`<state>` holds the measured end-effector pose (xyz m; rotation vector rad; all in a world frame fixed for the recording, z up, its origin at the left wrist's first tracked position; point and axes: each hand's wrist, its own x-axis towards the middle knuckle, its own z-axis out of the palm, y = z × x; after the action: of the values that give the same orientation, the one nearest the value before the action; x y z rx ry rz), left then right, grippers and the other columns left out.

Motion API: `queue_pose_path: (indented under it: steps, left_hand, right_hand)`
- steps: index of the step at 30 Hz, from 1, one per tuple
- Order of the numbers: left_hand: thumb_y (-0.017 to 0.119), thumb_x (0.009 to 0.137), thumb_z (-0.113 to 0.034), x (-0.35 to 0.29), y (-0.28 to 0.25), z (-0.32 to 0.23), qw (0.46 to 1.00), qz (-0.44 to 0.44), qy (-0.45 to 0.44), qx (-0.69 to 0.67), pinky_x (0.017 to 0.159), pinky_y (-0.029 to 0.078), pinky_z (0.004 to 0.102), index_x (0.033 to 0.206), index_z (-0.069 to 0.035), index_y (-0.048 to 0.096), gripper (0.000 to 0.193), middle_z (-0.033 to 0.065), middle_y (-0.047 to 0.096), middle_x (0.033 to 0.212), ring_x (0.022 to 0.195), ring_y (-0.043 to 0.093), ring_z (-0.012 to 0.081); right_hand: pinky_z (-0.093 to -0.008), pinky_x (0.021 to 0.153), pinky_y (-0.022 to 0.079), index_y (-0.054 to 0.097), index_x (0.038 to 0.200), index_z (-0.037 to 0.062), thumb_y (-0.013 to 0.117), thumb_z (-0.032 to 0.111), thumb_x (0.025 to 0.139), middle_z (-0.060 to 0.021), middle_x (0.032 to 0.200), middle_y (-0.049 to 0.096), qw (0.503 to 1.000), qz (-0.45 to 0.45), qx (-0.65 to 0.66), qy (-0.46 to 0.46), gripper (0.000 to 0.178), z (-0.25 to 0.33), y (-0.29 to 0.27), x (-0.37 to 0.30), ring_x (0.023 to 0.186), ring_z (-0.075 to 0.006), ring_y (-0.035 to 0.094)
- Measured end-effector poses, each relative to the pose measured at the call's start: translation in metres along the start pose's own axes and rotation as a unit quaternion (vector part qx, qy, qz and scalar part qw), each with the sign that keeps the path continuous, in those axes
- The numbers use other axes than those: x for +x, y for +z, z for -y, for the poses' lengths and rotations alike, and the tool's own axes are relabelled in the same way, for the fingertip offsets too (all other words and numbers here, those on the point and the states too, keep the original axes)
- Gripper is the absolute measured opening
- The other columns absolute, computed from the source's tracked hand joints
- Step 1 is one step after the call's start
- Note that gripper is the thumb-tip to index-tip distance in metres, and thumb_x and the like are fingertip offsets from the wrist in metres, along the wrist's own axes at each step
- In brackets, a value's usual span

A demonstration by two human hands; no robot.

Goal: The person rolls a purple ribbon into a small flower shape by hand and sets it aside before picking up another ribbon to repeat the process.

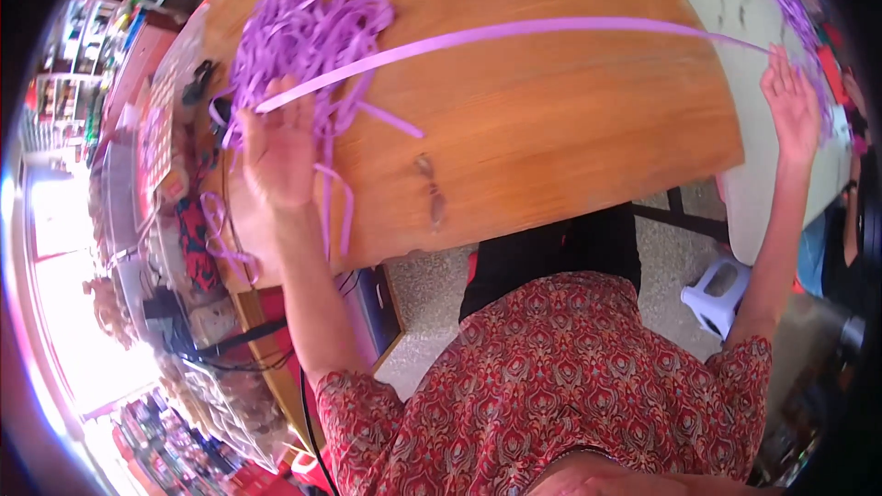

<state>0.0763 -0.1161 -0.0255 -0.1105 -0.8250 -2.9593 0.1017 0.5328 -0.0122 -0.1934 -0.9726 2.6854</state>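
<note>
A long purple ribbon stretches in a shallow arc above the wooden table, from one of my hands to the other. At the left, my left hand is closed on the ribbon, with its thumb near the pale end of the strip. Out to the far right, beyond the wooden top, my right hand pinches the ribbon at its fingertips. Behind my left hand lies a tangled heap of purple ribbon, with loose tails hanging toward the near edge.
On the wooden table rests a pair of eyeglasses. A white table adjoins at the right, with more purple ribbon along its far side. A plastic stool stands below. Cables run at lower left. Another person is at the right edge.
</note>
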Motion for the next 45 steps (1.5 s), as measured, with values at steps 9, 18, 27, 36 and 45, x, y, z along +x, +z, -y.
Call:
queue_pose_path:
  steps: [9, 18, 27, 36, 45]
  left_hand:
    - [0.047, 0.096, -0.023, 0.005, 0.063, 0.026, 0.99, 0.067, -0.005, -0.12, 0.083, 0.045, 0.0389, 0.094, -0.003, 0.054, 0.022, 0.0046, 0.054, 0.082, 0.069, 0.048, 0.0149]
    - [0.052, 0.094, -0.012, -0.033, 0.115, 0.082, 0.973, 0.013, -0.071, 0.218, 0.059, 0.038, 0.023, 0.098, -0.003, 0.06, 0.013, 0.0044, 0.058, 0.081, 0.061, 0.041, 0.0096]
    - [0.058, 0.088, -0.001, -0.054, 0.144, 0.116, 0.936, 0.064, -0.089, 0.334, 0.068, 0.045, 0.0225, 0.097, -0.003, 0.064, 0.011, 0.0033, 0.062, 0.083, 0.073, 0.053, 0.0079]
    - [0.057, 0.09, -0.003, -0.053, 0.133, 0.124, 0.916, 0.142, -0.013, 0.375, 0.072, 0.045, 0.02, 0.095, 0.0, 0.064, 0.01, 0.0012, 0.062, 0.088, 0.083, 0.055, 0.0064]
    - [0.056, 0.091, -0.008, -0.054, 0.142, 0.14, 0.948, 0.104, -0.055, 0.296, 0.065, 0.045, 0.0174, 0.107, 0.0, 0.061, 0.017, 0.0027, 0.062, 0.08, 0.069, 0.056, 0.0062]
  right_hand:
    - [-0.0337, 0.086, 0.042, 0.037, 0.128, -0.0082, 0.049, -0.007, 0.087, -0.0166, 0.118, 0.051, 0.993, 0.063, 0.096, 0.025, 0.043, 0.013, -0.033, 0.032, 0.1, -0.0215, 0.052]
    - [-0.0205, 0.066, 0.039, 0.051, 0.121, -0.0043, 0.05, 0.004, 0.091, -0.0047, 0.091, 0.059, 0.938, 0.132, -0.32, -0.029, 0.032, -0.099, 0.119, -0.027, 0.075, -0.0081, 0.05]
    - [-0.0165, 0.057, 0.039, 0.05, 0.123, 0.0004, 0.053, 0.001, 0.09, -0.0051, 0.087, 0.063, 0.833, 0.33, -0.434, -0.098, 0.033, -0.155, 0.203, -0.087, 0.066, -0.0048, 0.049]
    - [-0.0183, 0.064, 0.045, 0.056, 0.111, -0.0012, 0.056, 0.0, 0.089, -0.0081, 0.088, 0.065, 0.859, 0.364, -0.349, -0.087, 0.022, -0.178, 0.196, -0.085, 0.076, -0.0074, 0.058]
    - [-0.02, 0.071, 0.049, 0.054, 0.114, -0.0016, 0.056, 0.0, 0.088, -0.0074, 0.089, 0.064, 0.889, 0.343, -0.301, -0.038, 0.026, -0.181, 0.201, -0.092, 0.084, -0.0093, 0.061]
